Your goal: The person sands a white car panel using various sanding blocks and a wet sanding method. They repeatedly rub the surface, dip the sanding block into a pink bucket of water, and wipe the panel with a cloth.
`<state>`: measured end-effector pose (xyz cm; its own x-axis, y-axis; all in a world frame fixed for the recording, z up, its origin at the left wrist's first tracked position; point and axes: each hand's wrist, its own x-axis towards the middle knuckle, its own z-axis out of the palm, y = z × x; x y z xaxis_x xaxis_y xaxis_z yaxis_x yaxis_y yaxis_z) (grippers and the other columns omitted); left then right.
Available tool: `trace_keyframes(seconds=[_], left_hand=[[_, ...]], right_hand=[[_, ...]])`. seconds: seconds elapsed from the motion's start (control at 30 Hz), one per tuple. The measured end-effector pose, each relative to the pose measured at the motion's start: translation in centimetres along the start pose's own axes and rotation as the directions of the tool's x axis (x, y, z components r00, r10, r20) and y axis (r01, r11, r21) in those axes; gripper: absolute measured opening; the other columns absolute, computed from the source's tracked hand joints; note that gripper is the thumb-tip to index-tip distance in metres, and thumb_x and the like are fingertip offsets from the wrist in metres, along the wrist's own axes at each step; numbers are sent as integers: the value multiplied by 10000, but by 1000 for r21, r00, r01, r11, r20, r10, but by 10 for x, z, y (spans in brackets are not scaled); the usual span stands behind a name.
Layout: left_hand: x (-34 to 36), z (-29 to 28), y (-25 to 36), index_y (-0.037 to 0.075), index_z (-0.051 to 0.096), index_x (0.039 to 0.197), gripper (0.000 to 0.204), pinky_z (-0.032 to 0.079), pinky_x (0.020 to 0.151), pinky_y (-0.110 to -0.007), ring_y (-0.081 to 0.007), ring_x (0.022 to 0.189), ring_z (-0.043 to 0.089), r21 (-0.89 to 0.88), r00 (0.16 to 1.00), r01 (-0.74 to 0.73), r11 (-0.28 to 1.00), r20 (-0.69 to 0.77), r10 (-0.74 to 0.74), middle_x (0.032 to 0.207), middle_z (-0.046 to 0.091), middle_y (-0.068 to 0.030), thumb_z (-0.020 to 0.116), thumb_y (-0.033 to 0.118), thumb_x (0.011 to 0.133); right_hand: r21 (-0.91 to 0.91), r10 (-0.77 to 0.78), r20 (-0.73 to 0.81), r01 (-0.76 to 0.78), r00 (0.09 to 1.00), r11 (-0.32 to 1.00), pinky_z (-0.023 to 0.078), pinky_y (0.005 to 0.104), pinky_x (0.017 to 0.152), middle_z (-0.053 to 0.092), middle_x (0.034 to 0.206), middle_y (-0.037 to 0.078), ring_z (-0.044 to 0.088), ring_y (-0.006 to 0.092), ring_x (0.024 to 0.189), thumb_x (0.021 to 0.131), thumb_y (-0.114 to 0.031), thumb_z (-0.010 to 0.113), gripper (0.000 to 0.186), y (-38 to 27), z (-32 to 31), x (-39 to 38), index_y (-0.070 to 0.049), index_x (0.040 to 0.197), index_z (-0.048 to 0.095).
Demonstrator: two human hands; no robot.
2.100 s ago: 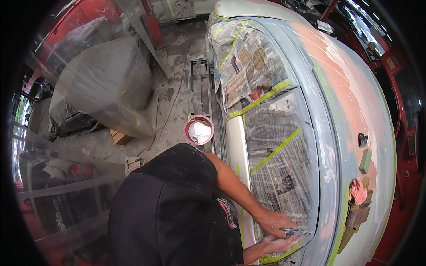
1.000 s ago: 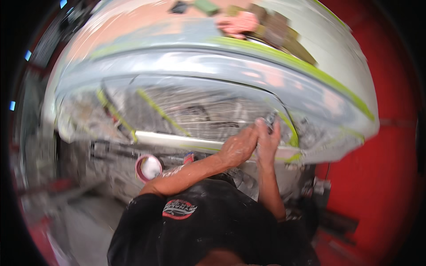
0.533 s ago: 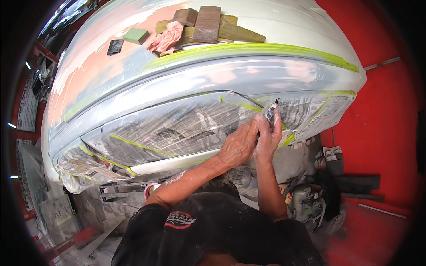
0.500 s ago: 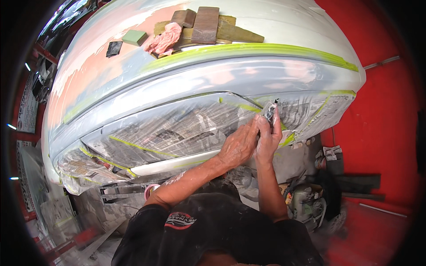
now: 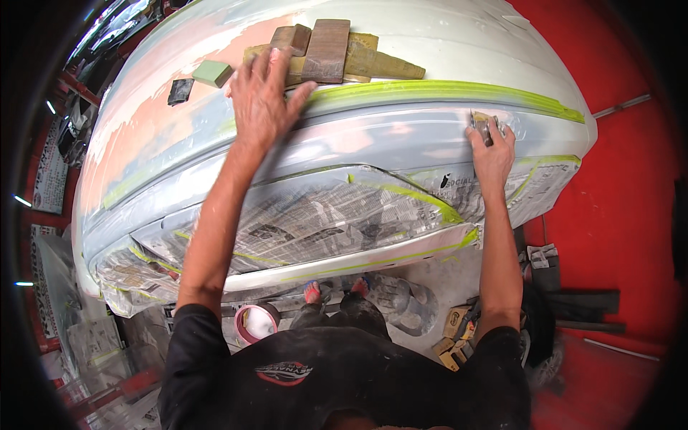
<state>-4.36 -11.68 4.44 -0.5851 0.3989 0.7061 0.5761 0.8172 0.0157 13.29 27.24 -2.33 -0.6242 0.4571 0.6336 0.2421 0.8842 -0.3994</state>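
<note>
The sanding pad (image 5: pixel 484 126) is small, grey and folded, pressed to the grey primed panel (image 5: pixel 401 140) under the right hand (image 5: pixel 491 154), fingers curled on it; the left hand (image 5: pixel 264 97) lies flat and spread, empty, beside the wood blocks (image 5: pixel 326 50); pushing past the green tape (image 5: pixel 444 89) could tear it, or scuff the masking paper (image 5: pixel 322 215).

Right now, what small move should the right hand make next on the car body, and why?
Probably rub the sanding piece along the grey primed band: the right hand already presses it there, and the left hand is spread flat on the panel beside the sanding blocks.
</note>
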Motion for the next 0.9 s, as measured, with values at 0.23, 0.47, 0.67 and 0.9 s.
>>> trace_keyframes(seconds=[0.23,0.47,0.67,0.9], left_hand=[[19,43,-35,150,557,1467,728,366,1095,-608,-428,1341,462,68,986,95,993,128,-103,1498,511,-200,619,644,935],[18,46,-55,77,663,1293,526,462,946,-533,-417,1063,604,-116,991,130,985,58,-124,1145,683,-232,692,469,945],[22,49,-48,75,702,1234,415,463,881,-515,-401,985,611,-103,996,83,991,35,-80,1043,670,-230,710,373,945],[19,38,-41,117,761,1082,365,427,896,-576,-384,1082,569,-50,985,136,989,116,-130,1124,636,-207,678,449,954]], right_hand=[[-68,-147,118,156,982,985,461,551,1063,517,1441,336,523,487,1285,899,-408,728,589,-20,27,-6,-70,1377,660],[-55,-99,200,112,975,992,447,558,1069,511,1490,274,526,472,1264,929,-444,686,590,-1,14,0,-82,1393,650],[-227,-9,127,38,992,973,465,542,1019,519,1467,294,551,448,1225,938,-432,668,567,47,21,34,-86,1386,654],[-78,-199,152,213,968,974,461,570,1024,550,1425,298,557,496,1187,940,-425,667,528,-4,23,0,-113,1366,673]])
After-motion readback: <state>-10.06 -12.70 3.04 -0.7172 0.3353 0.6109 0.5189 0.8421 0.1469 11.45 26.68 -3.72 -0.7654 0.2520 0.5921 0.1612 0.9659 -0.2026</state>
